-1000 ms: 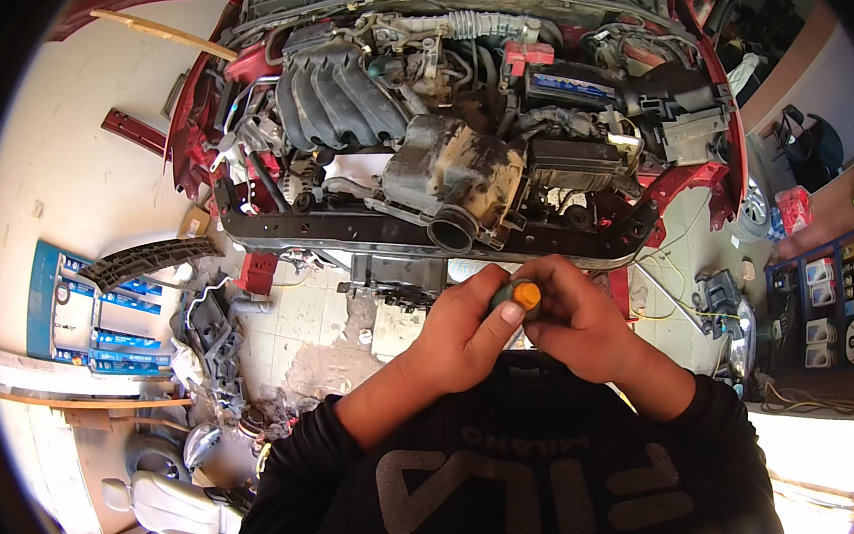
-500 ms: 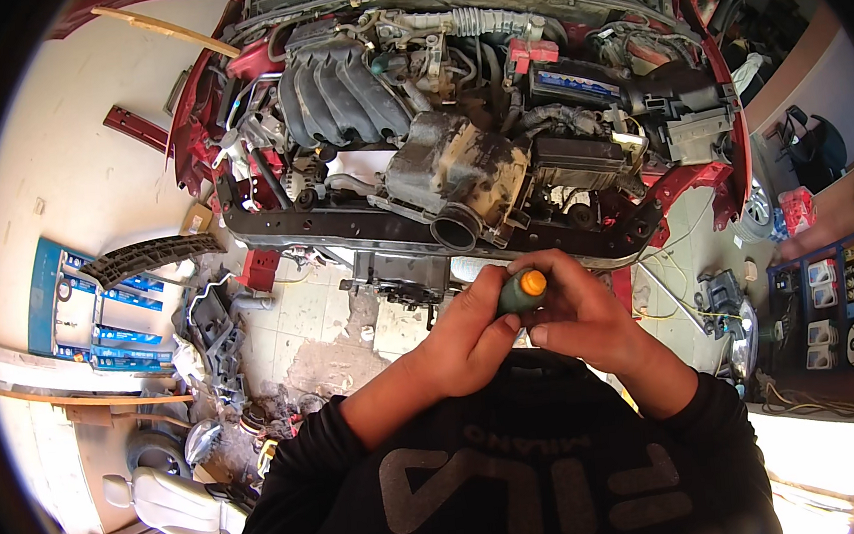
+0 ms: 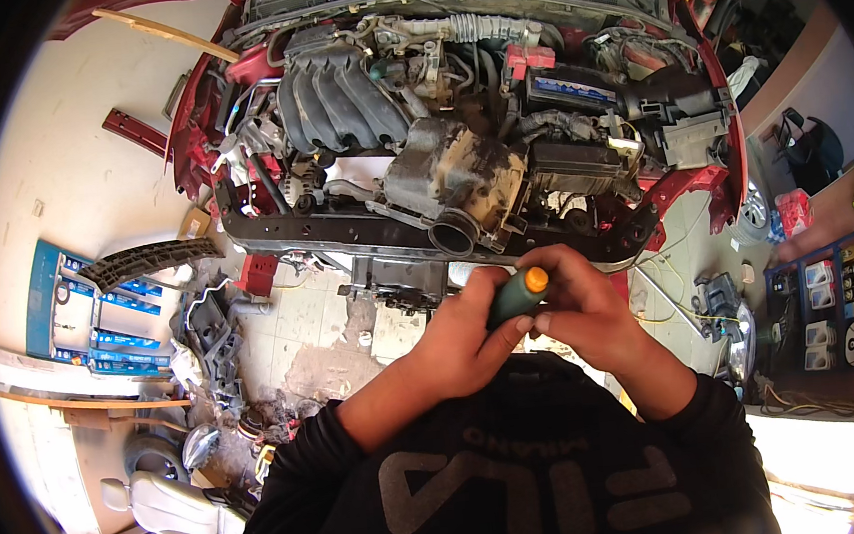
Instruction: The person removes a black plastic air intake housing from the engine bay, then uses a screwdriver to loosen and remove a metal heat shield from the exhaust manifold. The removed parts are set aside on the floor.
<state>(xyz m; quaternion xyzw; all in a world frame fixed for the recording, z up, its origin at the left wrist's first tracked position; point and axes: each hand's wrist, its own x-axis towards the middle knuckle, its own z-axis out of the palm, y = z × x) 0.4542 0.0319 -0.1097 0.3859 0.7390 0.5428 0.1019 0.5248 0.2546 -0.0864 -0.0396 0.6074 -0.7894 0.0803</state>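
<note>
Right of centre and slightly below the middle of the frame, a green handle (image 3: 511, 302) with a rounded orange end (image 3: 536, 279) sits in my left hand (image 3: 464, 329), the fingers folded firmly around it and the thumb beneath. My right hand (image 3: 593, 316) curls beside it, half closed, thumb tip close to the left thumb; whether its fingers press on the green handle I cannot tell. Behind, a dark crossbeam (image 3: 314, 229) spans the frame, with a black ribbed cover (image 3: 342, 103) at upper left of centre and a battery (image 3: 570, 87) at upper right. The green handle looks like hard plastic, so I judge it light, stiff and unlikely to suffer from a squeeze, though its smooth surface could turn slick with grease or sweat. The thick green part seems the best place to take hold, palm wrapped around, orange end left clear; what lies at the far end is out of sight under my fingers, so its balance is a guess. Compared with half a second ago, more green shows between my hands, the slant toward the upper right is plainer and my thumb tips are closer together, while the dark crossbeam keeps nearly the same place
</note>
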